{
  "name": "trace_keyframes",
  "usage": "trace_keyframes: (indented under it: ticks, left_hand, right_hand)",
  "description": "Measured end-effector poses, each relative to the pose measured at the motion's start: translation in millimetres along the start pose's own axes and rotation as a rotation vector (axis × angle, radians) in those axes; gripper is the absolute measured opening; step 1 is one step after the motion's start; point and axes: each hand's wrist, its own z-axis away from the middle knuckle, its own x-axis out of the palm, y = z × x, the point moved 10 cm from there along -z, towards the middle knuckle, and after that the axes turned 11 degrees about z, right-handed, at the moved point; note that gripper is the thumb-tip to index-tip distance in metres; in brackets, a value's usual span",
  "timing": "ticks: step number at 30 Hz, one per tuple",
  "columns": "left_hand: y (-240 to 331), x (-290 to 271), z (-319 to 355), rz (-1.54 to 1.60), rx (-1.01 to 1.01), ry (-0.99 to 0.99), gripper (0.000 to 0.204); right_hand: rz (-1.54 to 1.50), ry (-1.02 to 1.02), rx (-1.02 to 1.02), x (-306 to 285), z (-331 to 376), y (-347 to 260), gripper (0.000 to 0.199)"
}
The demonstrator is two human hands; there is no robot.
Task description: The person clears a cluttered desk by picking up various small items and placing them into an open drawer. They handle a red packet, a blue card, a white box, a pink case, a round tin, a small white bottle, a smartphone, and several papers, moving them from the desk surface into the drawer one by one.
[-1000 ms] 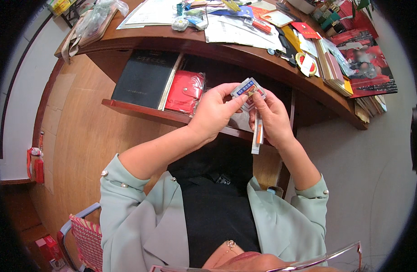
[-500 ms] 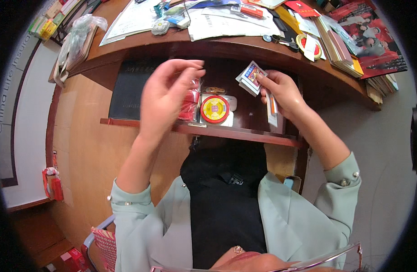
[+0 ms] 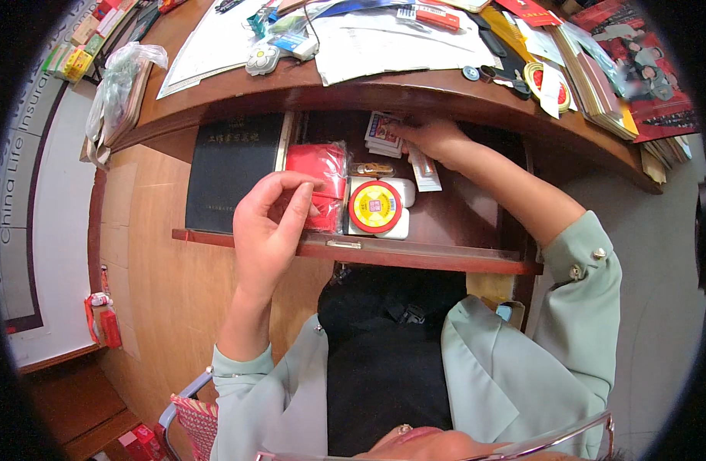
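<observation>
Under the paper-strewn table (image 3: 215,96), an open drawer (image 3: 414,253) is showing. Right hand (image 3: 430,137), earlier raised, is now reaching deep inside, fingers resting on the small card pack (image 3: 382,132) at the back. Left hand (image 3: 272,223), lowered since, is hovering loosely curled, empty, beside the red packet (image 3: 321,173) and round tin (image 3: 375,206).

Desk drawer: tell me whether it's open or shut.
Open. The drawer is pulled out under the desktop, with a black book and round tin visible inside.
</observation>
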Motion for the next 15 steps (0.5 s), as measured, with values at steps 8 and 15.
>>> trace_keyframes:
  ticks: [8, 15]
  left_hand:
    - [-4, -1, 1, -0.011, 0.042, 0.018, 0.01]
    - [1, 1, 2, -0.082, 0.048, 0.037, 0.009]
  right_hand:
    - [0.016, 0.161, -0.316, 12, -31, -35, 0.033]
    - [0.017, 0.054, -0.321, 39, -78, -45, 0.028]
